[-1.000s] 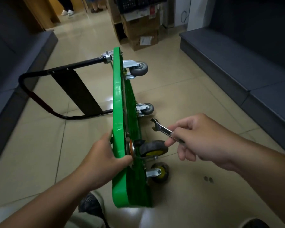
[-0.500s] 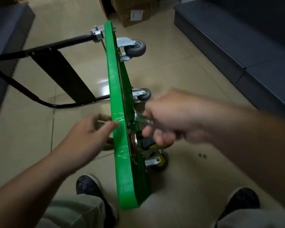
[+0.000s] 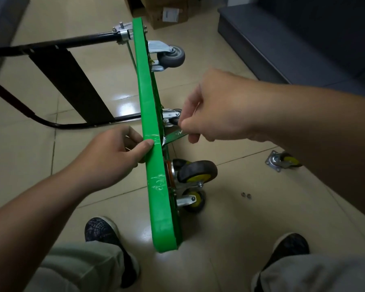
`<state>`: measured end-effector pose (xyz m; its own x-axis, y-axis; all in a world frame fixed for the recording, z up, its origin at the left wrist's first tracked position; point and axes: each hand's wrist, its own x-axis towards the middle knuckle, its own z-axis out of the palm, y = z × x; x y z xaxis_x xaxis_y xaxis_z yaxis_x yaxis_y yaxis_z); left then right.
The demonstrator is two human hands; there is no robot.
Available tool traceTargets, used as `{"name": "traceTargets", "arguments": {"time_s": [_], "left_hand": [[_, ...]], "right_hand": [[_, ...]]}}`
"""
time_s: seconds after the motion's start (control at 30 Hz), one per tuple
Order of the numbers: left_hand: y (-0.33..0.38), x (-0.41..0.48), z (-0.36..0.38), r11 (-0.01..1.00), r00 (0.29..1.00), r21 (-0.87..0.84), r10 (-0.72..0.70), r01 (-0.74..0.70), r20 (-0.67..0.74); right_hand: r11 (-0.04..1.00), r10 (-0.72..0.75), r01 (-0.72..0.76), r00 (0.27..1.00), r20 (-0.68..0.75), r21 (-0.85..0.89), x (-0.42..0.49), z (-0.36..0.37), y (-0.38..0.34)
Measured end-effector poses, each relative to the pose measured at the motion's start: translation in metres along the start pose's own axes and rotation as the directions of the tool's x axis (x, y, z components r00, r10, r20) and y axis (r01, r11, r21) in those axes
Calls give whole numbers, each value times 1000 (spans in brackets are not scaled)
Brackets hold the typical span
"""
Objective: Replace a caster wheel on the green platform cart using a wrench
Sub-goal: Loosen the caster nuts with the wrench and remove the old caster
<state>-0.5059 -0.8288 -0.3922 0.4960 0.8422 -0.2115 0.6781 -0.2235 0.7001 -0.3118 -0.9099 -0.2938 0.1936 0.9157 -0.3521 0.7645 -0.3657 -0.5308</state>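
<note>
The green platform cart (image 3: 154, 161) stands on its long edge on the tiled floor, its underside facing right. My left hand (image 3: 116, 152) grips its upper edge, thumb on top. My right hand (image 3: 217, 108) holds a wrench (image 3: 174, 137) whose head reaches the underside just above a black-and-yellow caster (image 3: 196, 172). A second yellow caster (image 3: 193, 200) sits below it, and two grey casters (image 3: 171, 55) are farther along. A loose caster (image 3: 282, 162) lies on the floor at right.
The cart's black folding handle (image 3: 57, 66) lies flat to the left. Two small nuts (image 3: 246, 194) rest on the tiles. Cardboard boxes (image 3: 167, 11) stand at the back, dark grey platforms (image 3: 282, 45) at right. My shoes (image 3: 102, 230) flank the cart's near end.
My right hand has brought the wrench from open air in to the cart's underside. My left hand has slid farther along the edge. The view has tilted downward.
</note>
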Motion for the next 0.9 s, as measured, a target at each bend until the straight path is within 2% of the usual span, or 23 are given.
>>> {"name": "traceTargets", "arguments": {"time_s": [0.1, 0.2, 0.37, 0.43, 0.5, 0.63, 0.9], "left_hand": [[-2, 1, 0, 1000, 1000, 17, 17, -17, 12], [-3, 3, 0, 999, 999, 24, 29, -29, 17], [-3, 4, 2, 994, 998, 91, 60, -57, -30], [-6, 2, 8, 982, 991, 169, 99, -82, -91], [-7, -4, 16, 976, 979, 175, 156, -132, -133], [-4, -18, 30, 972, 971, 111, 217, -205, -100], [-7, -19, 31, 980, 978, 38, 199, -197, -62]], "right_hand": [[990, -136, 129, 978, -156, -57, -2, 1, 3], [958, -273, 287, 925, -265, 13, -3, 14, 10], [918, -318, 383, 870, -376, 109, -4, 45, 34], [905, -349, 414, 855, -384, 99, -6, 49, 38], [884, -402, 461, 832, -383, 75, -7, 51, 38], [869, -417, 487, 817, -399, 88, -10, 56, 39], [869, -449, 493, 822, -350, 45, -15, 65, 34]]}}
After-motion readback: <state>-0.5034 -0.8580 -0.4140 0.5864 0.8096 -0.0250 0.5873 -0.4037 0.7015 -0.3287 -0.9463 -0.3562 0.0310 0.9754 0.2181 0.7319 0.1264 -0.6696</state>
